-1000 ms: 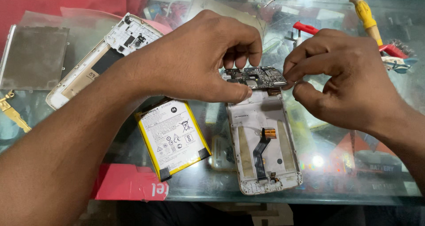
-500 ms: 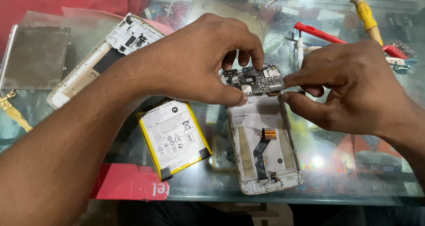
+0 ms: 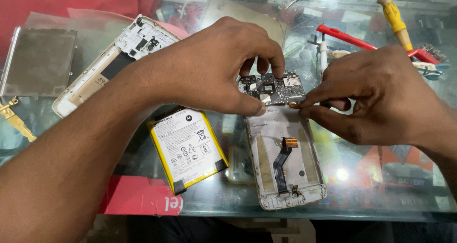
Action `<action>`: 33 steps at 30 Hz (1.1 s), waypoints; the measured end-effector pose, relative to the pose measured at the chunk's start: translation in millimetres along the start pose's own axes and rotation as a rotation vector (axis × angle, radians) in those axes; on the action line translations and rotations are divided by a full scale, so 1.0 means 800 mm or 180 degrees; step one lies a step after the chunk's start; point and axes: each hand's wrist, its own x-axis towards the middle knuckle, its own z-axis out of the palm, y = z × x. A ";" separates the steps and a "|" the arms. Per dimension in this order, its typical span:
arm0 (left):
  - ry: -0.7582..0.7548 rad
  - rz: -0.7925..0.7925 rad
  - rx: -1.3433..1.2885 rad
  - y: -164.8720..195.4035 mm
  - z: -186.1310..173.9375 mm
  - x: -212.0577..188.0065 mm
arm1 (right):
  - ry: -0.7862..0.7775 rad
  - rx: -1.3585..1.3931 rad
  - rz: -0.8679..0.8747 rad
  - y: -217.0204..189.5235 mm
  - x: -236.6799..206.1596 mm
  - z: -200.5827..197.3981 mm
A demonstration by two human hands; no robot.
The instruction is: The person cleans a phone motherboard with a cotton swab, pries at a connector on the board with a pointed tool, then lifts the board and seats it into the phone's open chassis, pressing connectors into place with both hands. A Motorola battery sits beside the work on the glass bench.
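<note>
A small dark circuit board (image 3: 272, 87) is being pinched at its left end between the thumb and fingers of the left hand (image 3: 209, 66); the thumb is being pressed under the lower left corner, the fingertips curled over the top edge. The right edge of the board is being pinched between thumb and forefinger of the right hand (image 3: 376, 93), the remaining fingers being folded behind.

The board is being held just above the top end of an opened phone frame (image 3: 285, 164), white inside, which is lying on the glass table (image 3: 362, 200). A black ribbon cable with an orange tip (image 3: 283, 157) is being shown down the middle of the frame.

Just left of the frame, a flat battery (image 3: 186, 147) with a yellow border is lying tilted on the glass, partly under the left wrist. Further left, a white back cover (image 3: 109, 64) is lying at a slant, and beside it a grey metal plate (image 3: 38, 62).

Behind the right hand, a red tool (image 3: 342, 37) and a yellow-handled screwdriver (image 3: 395, 16) are resting, near each other.
</note>
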 end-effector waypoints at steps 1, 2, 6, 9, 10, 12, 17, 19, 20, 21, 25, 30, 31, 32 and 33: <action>-0.0001 -0.0020 -0.0001 0.000 0.000 0.000 | 0.0009 -0.0048 -0.0163 0.001 0.000 0.000; -0.0003 -0.0040 -0.0004 0.000 0.000 0.001 | 0.0016 -0.0094 -0.0324 0.003 0.000 0.000; 0.0029 -0.0016 0.0065 0.001 0.001 0.001 | -0.0155 -0.0014 -0.0709 0.008 0.000 -0.003; 0.0002 -0.0006 0.0131 0.003 0.003 0.001 | -0.0146 0.0031 -0.0578 0.008 0.001 -0.002; 0.0012 0.0012 0.0147 0.004 0.004 0.001 | -0.0142 0.0003 -0.0590 0.007 0.000 -0.001; 0.0030 0.0046 0.0180 0.004 0.005 0.001 | -0.0134 -0.0048 -0.0617 0.006 0.000 -0.001; 0.0079 0.0174 0.0160 0.005 0.005 0.003 | -0.0104 -0.0055 -0.0623 0.004 0.000 0.001; 0.0071 0.0135 0.0072 0.004 0.004 0.001 | -0.0095 -0.0041 -0.0596 0.006 0.000 0.002; 0.0039 0.0045 0.0025 0.004 0.003 0.001 | -0.0105 -0.0036 -0.0552 0.007 -0.001 0.002; 0.0004 -0.0045 -0.0027 0.004 0.003 0.000 | -0.0117 -0.0028 -0.0505 0.008 -0.001 0.002; 0.0075 0.0087 -0.0001 0.003 0.004 0.001 | -0.0135 0.0062 -0.0345 0.011 -0.003 0.000; 0.0147 0.0267 0.0084 0.000 0.007 0.001 | -0.0053 -0.0196 0.0050 0.008 -0.005 0.000; 0.0135 0.0278 0.0050 -0.001 0.007 0.001 | -0.0066 -0.0241 0.0075 0.006 -0.004 0.001; 0.0121 0.0288 0.0012 -0.002 0.006 0.001 | -0.0081 -0.0283 0.0103 0.005 -0.003 0.001; 0.0110 0.0303 -0.0021 -0.002 0.006 0.001 | -0.0092 -0.0331 0.0130 0.004 -0.003 0.002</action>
